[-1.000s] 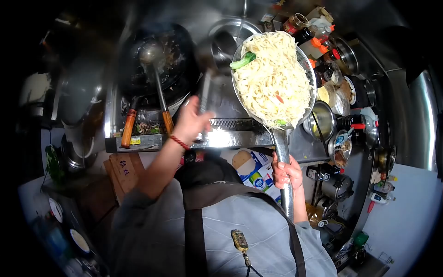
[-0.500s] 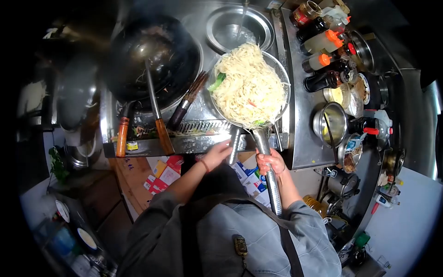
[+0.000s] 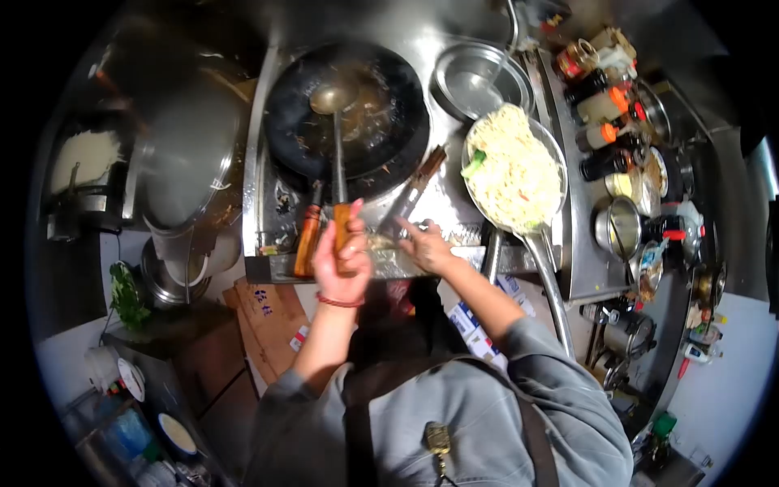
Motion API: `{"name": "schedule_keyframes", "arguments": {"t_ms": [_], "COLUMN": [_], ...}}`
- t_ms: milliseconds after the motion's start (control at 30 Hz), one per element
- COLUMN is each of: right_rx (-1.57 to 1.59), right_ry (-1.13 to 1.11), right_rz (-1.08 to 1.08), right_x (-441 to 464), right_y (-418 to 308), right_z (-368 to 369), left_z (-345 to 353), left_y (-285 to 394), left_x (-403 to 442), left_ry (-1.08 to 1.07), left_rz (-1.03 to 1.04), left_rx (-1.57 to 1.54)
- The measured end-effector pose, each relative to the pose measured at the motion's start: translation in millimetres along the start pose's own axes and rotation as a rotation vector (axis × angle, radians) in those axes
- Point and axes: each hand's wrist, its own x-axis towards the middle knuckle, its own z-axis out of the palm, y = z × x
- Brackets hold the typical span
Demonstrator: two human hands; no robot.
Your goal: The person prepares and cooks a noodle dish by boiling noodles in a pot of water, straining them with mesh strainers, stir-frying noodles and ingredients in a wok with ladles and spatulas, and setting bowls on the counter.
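My left hand (image 3: 342, 261) is closed around the wooden handle of a metal ladle (image 3: 339, 154), whose bowl is in the black wok (image 3: 284, 122). Fingers apart, my right hand (image 3: 425, 247) is beside the lower end of a dark-handled bamboo brush (image 3: 419, 183); its fingertips are at the handle. To the right a large strainer full of noodles (image 3: 515, 166), with some green leaf on top, rests on the stove top, its long metal handle (image 3: 552, 296) pointing towards me and held by neither hand.
Behind the strainer stands a metal basin (image 3: 484, 81) under a tap. A wooden-handled tool (image 3: 307, 241) leans at the wok's near edge. Sauce bottles (image 3: 604, 136) and a steel bowl (image 3: 618, 227) line the right counter. At the left is a large steaming pot (image 3: 187, 154).
My right hand has let go of the strainer handle and moved left to the brush. My left hand has moved left and taken the ladle. The view has shifted, showing everything farther right.
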Motion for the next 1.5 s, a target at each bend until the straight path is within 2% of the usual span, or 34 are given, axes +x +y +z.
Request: {"name": "schedule_keyframes", "arguments": {"t_ms": [33,133,167,200,233,267,300,333,367,400,433,467,500,600,633,667,700,733,767,800,833,900,933,967,1033,1100,1167,1233,1300,1333,1367,1433,1467,1500], "right_rx": [-0.112,0.038,0.128,0.218,0.345,0.557,0.446,0.310,0.799,0.695,0.359,0.216,0.012,-0.486,-0.555,-0.630,-0.706,-0.505,-0.298,-0.248,-0.188,-0.099,-0.064,-0.018,-0.281,-0.585,-0.732,-0.586,-0.494,-0.431,-0.509,-0.738,-0.822,-0.901], "right_ry": [-0.005,0.121,0.196,0.277,0.425,0.513,0.500,0.559,0.452,0.396,0.409,0.354,0.215,-0.051,-0.046,-0.189,-0.334,-0.364,-0.010,-0.291,-0.289,-0.054,-0.014,0.029,-0.293,-0.350,-0.210,-0.103,-0.244,-0.238,-0.304,-0.418,-0.318,-0.214], "right_rz": [0.042,0.199,0.260,0.313,0.213,0.096,0.129,-0.017,0.128,0.132,-0.068,-0.109,-0.027,0.121,0.122,0.048,-0.022,-0.217,-0.737,-0.354,-0.348,-0.251,-0.314,-0.363,-0.351,-0.173,0.143,0.041,-0.012,-0.289,-0.284,0.122,0.092,0.071], "right_x": [21.3,37.1,36.8,36.5,28.6,7.8,-20.7,-42.9,-60.6,-63.3,-47.4,-23.4,5.8,108.7,132.4,137.3,138.1,142.5,146.2,144.5,167.1,208.0,213.3,213.3,182.5,175.9,216.2,266.3,237.5,215.5,189.0,214.0,222.3,230.0], "right_y": [-12.7,-21.5,-20.7,-20.7,3.3,-10.4,-29.1,-47.3,-73.9,-86.2,-91.8,-97.3,-107.2,-102.6,-79.9,-88.1,-95.8,-78.0,-71.3,-122.3,-134.3,-161.1,-155.2,-149.3,-127.8,-102.3,-103.3,-74.3,-87.5,-72.2,-80.7,-42.4,-68.1,-95.9], "right_z": [13.9,29.8,34.5,38.3,50.7,27.0,0.9,-24.9,-49.6,-73.1,-92.6,-110.9,-130.2,-142.1,-135.9,-145.7,-155.9,-145.8,-122.7,-122.9,-104.4,-76.8,-70.7,-64.7,-106.2,-139.8,-135.8,-94.9,-90.0,-91.4,-112.9,-142.7,-149.0,-155.6], "left_z": [10.6,55.3,52.4,48.2,46.6,50.0,46.2,57.6,69.6,69.5,68.9,67.8,73.8,80.7,75.9,70.8,77.4,83.4,105.7,100.9,95.1,102.2,102.3,88.8,69.8,29.8,-14.1,-60.4,-88.6,-105.0,-116.9,-135.6,-143.3,-100.2], "left_y": [26.2,63.6,66.8,69.5,73.1,75.3,77.9,76.9,73.6,72.9,74.1,73.1,72.8,81.0,84.1,86.2,90.5,94.7,101.9,110.6,117.6,111.2,107.9,107.1,102.6,100.6,98.2,87.9,77.5,79.9,81.3,83.8,89.8,94.4], "left_x": [-5.8,-37.5,-49.1,-62.1,-74.9,-86.3,-97.9,-103.9,-111.0,-112.8,-112.6,-108.2,-103.4,-97.5,-102.0,-112.4,-119.1,-125.9,-130.7,-138.7,-148.2,-165.8,-179.3,-199.4,-230.2,-235.7,-230.0,-218.8,-201.7,-200.4,-199.5,-193.4,-190.6,-172.4], "left_ry": [0.038,0.456,0.451,0.565,0.673,0.584,0.478,0.478,0.475,0.418,0.359,0.260,0.251,0.284,0.286,0.305,0.413,0.546,0.587,0.495,0.395,0.443,0.483,0.579,0.734,0.629,0.585,0.554,0.604,0.605,0.598,0.612,0.629,0.634], "left_rz": [-0.001,0.088,0.089,0.078,0.069,0.050,0.019,-0.023,-0.071,-0.110,-0.148,-0.195,-0.187,-0.116,-0.083,0.071,0.060,0.011,-0.028,0.187,0.406,0.486,0.556,0.456,0.338,0.420,0.373,0.365,0.334,0.295,0.288,0.268,0.410,0.959], "left_rx": [0.076,0.942,0.939,1.344,1.750,1.655,1.331,1.068,0.806,0.611,0.423,0.237,0.237,0.763,0.763,1.464,1.866,2.257,2.200,2.246,2.276,2.234,2.199,1.999,1.522,1.230,0.972,0.766,0.776,0.734,0.728,0.993,1.679,2.396]}}
